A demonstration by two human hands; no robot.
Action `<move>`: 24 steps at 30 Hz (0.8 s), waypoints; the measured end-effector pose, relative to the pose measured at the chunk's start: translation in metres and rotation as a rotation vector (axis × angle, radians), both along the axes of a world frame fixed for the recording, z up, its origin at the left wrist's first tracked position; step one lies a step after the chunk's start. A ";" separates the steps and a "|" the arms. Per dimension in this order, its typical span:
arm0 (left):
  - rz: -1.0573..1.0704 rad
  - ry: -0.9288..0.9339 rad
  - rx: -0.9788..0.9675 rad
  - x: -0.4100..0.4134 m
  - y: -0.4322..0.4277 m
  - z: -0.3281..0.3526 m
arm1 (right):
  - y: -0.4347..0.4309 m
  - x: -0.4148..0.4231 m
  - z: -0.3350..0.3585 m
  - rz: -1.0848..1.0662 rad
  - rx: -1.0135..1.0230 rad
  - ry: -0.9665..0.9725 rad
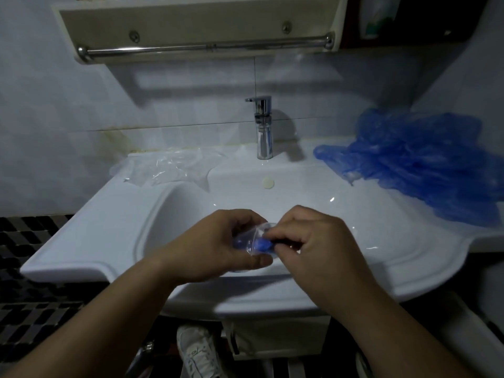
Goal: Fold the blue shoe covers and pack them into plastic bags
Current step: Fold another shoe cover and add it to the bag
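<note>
Both forearms angle inward over the sink (pixel 81 241). I see my left hand (pixel 218 244) with fingers (pixel 260 261) curled round a small plastic bag (pixel 245 242); just right, my right hand (pixel 311 241) pinches the folded blue shoe cover (pixel 263 245) at the bag's mouth.

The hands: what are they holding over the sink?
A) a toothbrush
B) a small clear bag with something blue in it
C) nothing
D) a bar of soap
B: the left hand grips a small clear bag and the right hand pinches the folded blue shoe cover at its mouth.
</note>
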State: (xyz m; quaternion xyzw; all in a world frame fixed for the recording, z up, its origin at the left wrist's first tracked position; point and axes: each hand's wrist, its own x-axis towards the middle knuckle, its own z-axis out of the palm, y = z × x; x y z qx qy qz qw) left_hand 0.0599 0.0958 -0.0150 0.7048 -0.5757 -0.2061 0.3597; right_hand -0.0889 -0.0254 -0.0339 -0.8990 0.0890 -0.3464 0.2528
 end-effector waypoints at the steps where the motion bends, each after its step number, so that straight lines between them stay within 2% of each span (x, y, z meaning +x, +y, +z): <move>1: -0.021 -0.008 0.006 -0.002 0.000 -0.001 | 0.002 0.000 0.000 -0.004 -0.018 0.015; 8: -0.113 0.016 0.021 -0.008 0.000 -0.002 | 0.005 0.002 0.001 -0.035 -0.065 0.066; 10: -0.099 0.000 0.018 -0.006 0.000 -0.001 | 0.000 0.001 -0.001 0.029 -0.004 0.119; 12: -0.083 -0.010 -0.009 -0.004 0.001 0.001 | -0.003 -0.003 0.002 0.110 0.166 0.139; 14: -0.055 0.022 -0.055 -0.005 0.003 0.005 | -0.005 -0.008 0.006 0.162 0.349 0.067; 21: 0.038 0.110 -0.111 -0.018 0.001 0.018 | -0.009 -0.012 0.010 0.097 0.504 -0.199; 24: 0.110 0.333 -0.190 -0.028 -0.005 0.021 | -0.010 -0.017 0.014 0.067 0.562 -0.246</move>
